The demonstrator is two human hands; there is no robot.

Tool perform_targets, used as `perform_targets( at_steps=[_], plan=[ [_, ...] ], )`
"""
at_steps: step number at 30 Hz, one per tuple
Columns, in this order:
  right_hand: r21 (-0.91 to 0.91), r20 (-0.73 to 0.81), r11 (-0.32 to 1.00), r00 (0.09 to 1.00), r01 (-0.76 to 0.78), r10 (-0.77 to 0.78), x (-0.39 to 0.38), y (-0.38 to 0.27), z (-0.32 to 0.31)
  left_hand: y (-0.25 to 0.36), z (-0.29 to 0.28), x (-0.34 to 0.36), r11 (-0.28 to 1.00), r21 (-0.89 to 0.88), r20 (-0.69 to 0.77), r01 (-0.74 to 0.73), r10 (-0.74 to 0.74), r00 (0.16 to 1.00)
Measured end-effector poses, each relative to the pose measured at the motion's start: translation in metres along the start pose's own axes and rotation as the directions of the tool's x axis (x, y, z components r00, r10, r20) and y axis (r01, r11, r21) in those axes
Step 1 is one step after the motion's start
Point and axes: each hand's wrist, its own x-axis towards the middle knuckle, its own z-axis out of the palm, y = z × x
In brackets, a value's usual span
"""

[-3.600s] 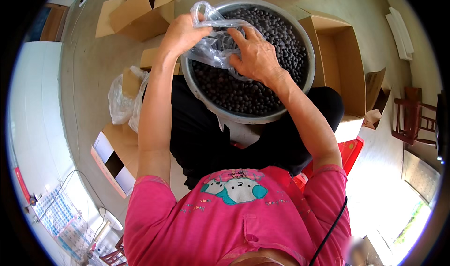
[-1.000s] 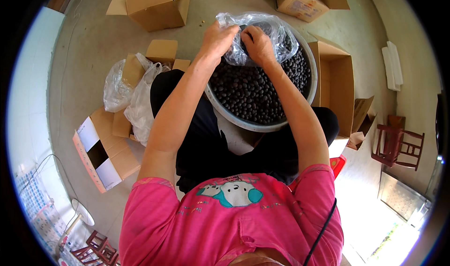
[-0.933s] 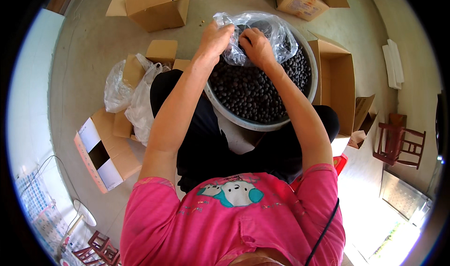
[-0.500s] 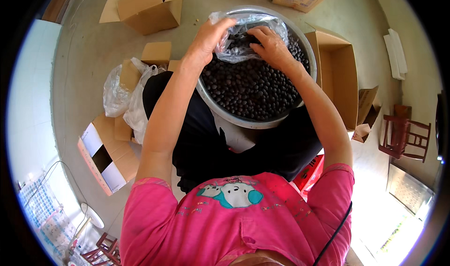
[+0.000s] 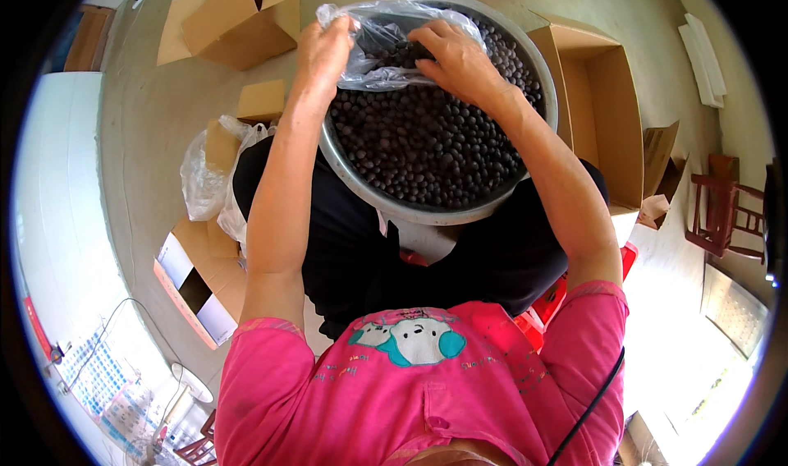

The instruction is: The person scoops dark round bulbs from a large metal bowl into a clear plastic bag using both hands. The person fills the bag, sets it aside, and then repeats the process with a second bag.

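A wide metal basin (image 5: 373, 206) sits in front of me, filled with small dark round fruits (image 5: 427, 150). Over its far side lies a clear plastic bag (image 5: 386, 78), mouth spread, with some of the dark fruits showing inside. My left hand (image 5: 326, 55) is closed on the left edge of this bag, the film bunched between thumb and fingers. At the right part of the bag's mouth is my right hand (image 5: 461, 62), fingers bent and thumb apart from them. Its fingertips reach into the bag, partly hidden, beside the dark fruits.
An open cardboard box (image 5: 603, 109) stands against the basin's right side. Another open box (image 5: 242, 22) is at the far left. Nearer on the left are crumpled plastic bags (image 5: 203, 179) and a flapped carton (image 5: 201, 281). A wooden chair (image 5: 722, 207) stands far right.
My left hand has moved left and slightly away, stretching the bag's mouth wider. The right hand has shifted a little left with the bag. The whole view has also shifted slightly.
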Motion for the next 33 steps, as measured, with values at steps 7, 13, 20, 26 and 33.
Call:
perform_targets(
  at_steps=[7,13,20,26,33],
  plan=[
    [0.201,-0.224,0.966,0.952,-0.163,0.208,0.006,-0.024,-0.044,-0.001,-0.006,-0.009,0.991,-0.115,0.072,0.064,-0.056,0.996],
    [-0.156,0.046,0.880,0.886,-0.449,0.460,-0.044,0.023,-0.057,0.003,-0.005,-0.013,0.971,-0.223,0.122,0.088,-0.062,0.991],
    [-0.188,0.127,0.844,0.840,-0.503,0.528,-0.080,0.000,-0.034,-0.001,0.003,-0.011,0.959,-0.268,0.119,0.096,-0.066,0.991],
    [-0.237,0.026,0.843,0.865,-0.482,0.502,-0.076,-0.031,-0.014,0.007,0.010,-0.020,0.955,-0.277,0.145,0.110,-0.072,0.987],
    [-0.261,-0.037,0.882,0.917,-0.393,0.398,-0.081,-0.028,0.001,0.009,0.014,-0.027,0.956,-0.282,0.121,0.085,-0.053,0.991]
  ],
)
